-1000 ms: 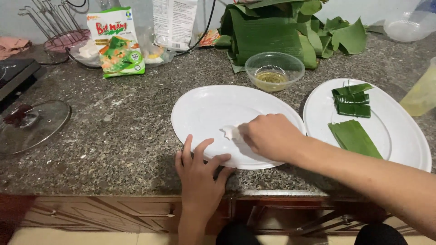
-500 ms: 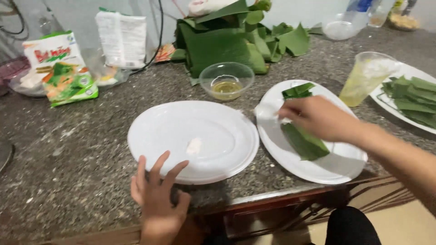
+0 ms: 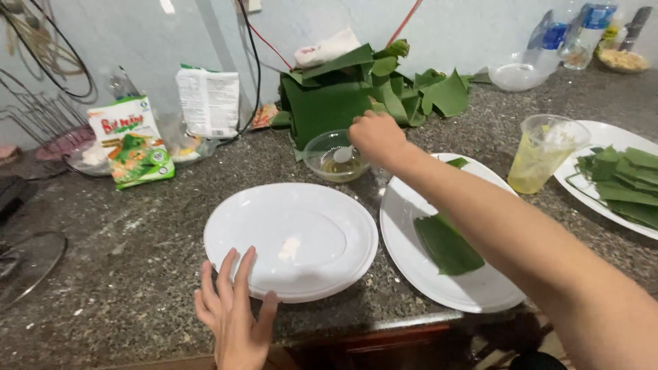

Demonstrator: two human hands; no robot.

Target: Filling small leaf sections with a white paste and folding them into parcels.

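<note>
My left hand (image 3: 229, 312) lies flat at the counter's front edge, fingers spread, its fingertips touching the near rim of a round white plate (image 3: 226, 233). A small white smear (image 3: 289, 248) sits in that plate's middle. My right hand (image 3: 375, 137) reaches across to a small glass bowl (image 3: 317, 156) of yellowish liquid and pinches a small white wad (image 3: 343, 154) that dips into the bowl. Under my right forearm a second white plate (image 3: 404, 226) carries a cut green leaf piece (image 3: 445, 243).
A pile of green leaves (image 3: 329, 103) is stacked against the wall. A plastic cup of pale yellow liquid (image 3: 541, 154) stands beside a third plate (image 3: 596, 133) of leaf strips (image 3: 627, 181). Snack packets (image 3: 133, 140) and a glass lid (image 3: 27, 264) lie at left.
My right hand left the first plate, passed over the leaf plate and now reaches the glass bowl with the white wad. The view swung right. My left hand stays at the plate's rim.
</note>
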